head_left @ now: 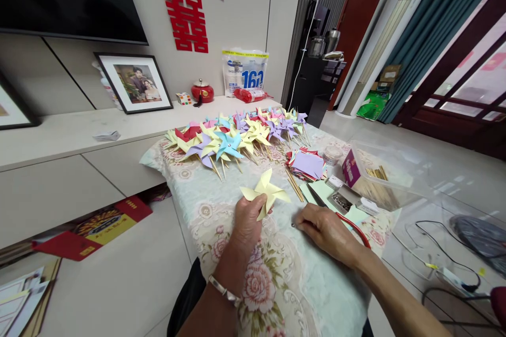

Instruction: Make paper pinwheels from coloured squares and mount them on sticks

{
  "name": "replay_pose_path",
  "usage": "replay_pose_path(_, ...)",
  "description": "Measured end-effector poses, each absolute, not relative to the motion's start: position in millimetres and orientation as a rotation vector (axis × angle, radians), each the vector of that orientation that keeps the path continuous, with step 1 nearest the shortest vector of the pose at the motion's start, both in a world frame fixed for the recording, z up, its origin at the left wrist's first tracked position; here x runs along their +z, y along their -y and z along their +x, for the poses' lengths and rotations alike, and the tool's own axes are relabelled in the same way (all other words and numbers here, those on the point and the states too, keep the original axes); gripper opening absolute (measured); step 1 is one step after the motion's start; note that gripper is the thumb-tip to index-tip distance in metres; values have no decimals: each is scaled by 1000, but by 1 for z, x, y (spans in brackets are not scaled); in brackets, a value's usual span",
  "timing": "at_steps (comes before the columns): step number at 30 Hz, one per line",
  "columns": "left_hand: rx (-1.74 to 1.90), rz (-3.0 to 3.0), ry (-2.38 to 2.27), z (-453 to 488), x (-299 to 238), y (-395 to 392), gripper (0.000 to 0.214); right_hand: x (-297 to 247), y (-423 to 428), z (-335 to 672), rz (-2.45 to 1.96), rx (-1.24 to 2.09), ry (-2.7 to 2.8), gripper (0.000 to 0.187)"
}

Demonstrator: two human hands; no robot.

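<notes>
My left hand (249, 221) pinches a pale yellow paper pinwheel (269, 192) near its centre, holding it above the tablecloth; no stick shows on it. Low over the cloth, my right hand (326, 231) has its fingers curled together. A tiny shiny metal piece (293, 225) is at its fingertips, too small to name, and whether they grip it I cannot tell. Partly behind this hand lie red-handled scissors (360, 230). Just beyond are a small open box of metal pins (340, 202), loose wooden sticks (294, 186) and a stack of coloured paper squares (308, 165).
Several finished pinwheels on sticks (229, 145) cover the table's far side. A clear plastic tub (395, 181) with wooden sticks stands at the right edge. Behind the table runs a white cabinet (118, 152); cables (446, 242) lie on the floor at right.
</notes>
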State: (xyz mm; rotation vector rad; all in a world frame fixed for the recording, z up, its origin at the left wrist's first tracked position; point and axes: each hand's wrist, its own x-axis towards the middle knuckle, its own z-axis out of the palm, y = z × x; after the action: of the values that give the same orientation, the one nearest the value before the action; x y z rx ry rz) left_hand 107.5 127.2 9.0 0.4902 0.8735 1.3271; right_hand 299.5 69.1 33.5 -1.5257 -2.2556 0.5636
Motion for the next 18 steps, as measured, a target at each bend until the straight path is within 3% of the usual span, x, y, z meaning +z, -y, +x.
replay_pose_path(18, 1327, 502, -860, 108, 8, -127, 23, 15, -77, 290, -1514, 509, 2216, 13)
